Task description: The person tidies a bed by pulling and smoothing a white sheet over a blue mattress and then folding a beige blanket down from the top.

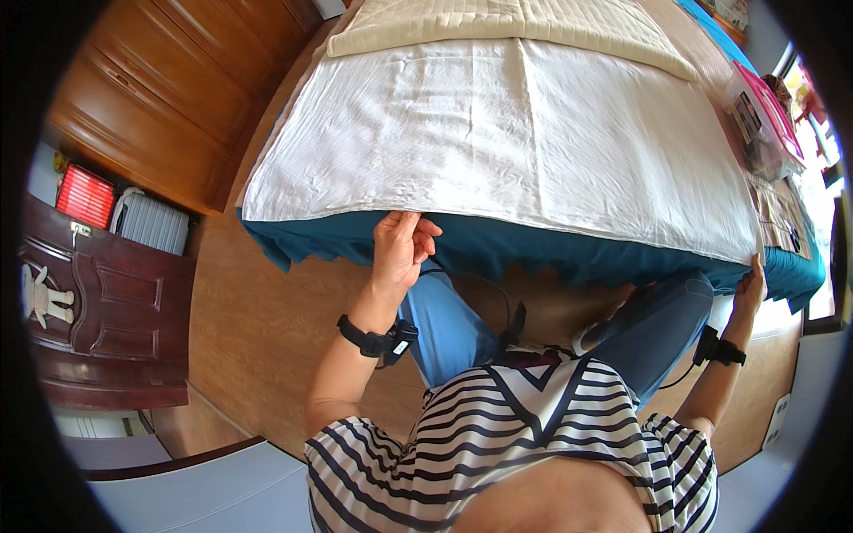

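A white cloth (pixel 493 133) lies spread over the bed before me, with fold creases running across it. At its near edge, left of the middle, my left hand (pixel 403 250) pinches the hem between thumb and index finger, the other fingers loosely curled. My right hand (pixel 751 285) holds the cloth's near right corner; its fingertips are partly hidden. Under the hem hangs a teal bed cover (pixel 533 250) with a wavy lower edge. Beyond the white cloth, a cream quilted cover (pixel 506 20) rests folded over on the bed.
A clear plastic box with a pink lid (pixel 766 133) stands on the bed's right side, near a beige cloth (pixel 780 213). Left are a wooden wardrobe (pixel 160 86), a grey suitcase (pixel 152 221), a red case (pixel 85 196) and a dark wooden door (pixel 126 300).
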Tool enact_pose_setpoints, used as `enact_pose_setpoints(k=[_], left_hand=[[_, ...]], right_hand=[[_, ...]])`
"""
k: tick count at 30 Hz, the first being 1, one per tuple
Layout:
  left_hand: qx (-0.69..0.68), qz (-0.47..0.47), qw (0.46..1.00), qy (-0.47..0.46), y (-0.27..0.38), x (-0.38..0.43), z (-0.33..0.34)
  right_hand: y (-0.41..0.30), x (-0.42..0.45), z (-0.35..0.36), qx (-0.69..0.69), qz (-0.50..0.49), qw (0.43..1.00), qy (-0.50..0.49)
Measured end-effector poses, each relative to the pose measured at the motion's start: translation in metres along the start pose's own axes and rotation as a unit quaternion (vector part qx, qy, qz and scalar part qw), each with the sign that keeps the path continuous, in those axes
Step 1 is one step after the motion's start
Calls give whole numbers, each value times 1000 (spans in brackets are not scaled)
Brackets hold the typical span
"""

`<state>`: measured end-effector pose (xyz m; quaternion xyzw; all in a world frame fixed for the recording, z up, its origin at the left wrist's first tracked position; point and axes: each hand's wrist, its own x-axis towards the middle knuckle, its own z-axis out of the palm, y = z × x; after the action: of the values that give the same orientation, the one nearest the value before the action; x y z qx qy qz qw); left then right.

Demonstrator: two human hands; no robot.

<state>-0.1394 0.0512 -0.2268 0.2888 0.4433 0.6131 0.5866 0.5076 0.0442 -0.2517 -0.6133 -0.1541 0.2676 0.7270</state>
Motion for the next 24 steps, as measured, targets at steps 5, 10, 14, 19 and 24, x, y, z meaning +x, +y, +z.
enact_pose_setpoints(k=[5, 10, 14, 19, 24], left_hand=[[-41, -58, 997, -16, 0, -2, 23], [-75, -121, 989, -43, -5, 8, 52], [-10, -111, 993, -43, -12, 4, 71], [97, -94, 989, -60, -26, -15, 50], [48, -66, 996, -43, -35, -18, 57]], right_hand=[[-32, -53, 28, -125, -320, 939, 32], [-39, -166, 120, -320, -339, 826, -319], [-27, -250, 181, -340, -536, 630, -447], [-1, -274, 208, -352, -560, 582, -474], [21, -280, 221, -371, -586, 556, -458]])
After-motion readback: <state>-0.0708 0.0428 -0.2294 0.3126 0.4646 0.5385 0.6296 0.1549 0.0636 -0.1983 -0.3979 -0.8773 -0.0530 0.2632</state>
